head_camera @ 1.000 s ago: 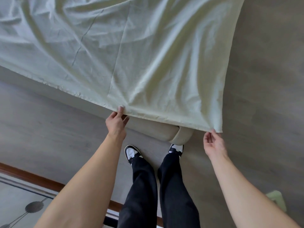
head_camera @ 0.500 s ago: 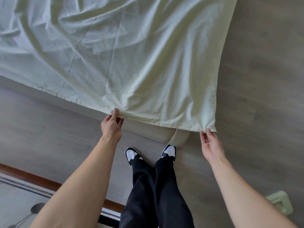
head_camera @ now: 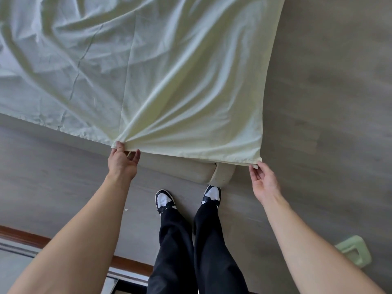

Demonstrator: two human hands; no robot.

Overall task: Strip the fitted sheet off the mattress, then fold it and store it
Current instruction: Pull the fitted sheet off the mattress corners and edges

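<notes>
Item: fitted sheet (head_camera: 169, 81), pale green, loose and rumpled over the mattress (head_camera: 180, 169), near hem lifted clear of the near right corner.
Left hand (head_camera: 123, 164): you pinch the near hem, cloth bunching toward your fingers.
Right hand (head_camera: 264, 183): you pinch the near right corner of the sheet.
Status: stripping appears largely done at this end; far corners are out of view. Outstanding: pulling it fully off, folding, storing.

A beige upholstered bed frame (head_camera: 180, 169) with a rounded corner stands on grey wood-look flooring (head_camera: 328, 102); the pale green sheet (head_camera: 148, 71) lies rumpled over it, its near edge overhanging. A pale green plastic piece (head_camera: 354, 252) lies on the floor
</notes>
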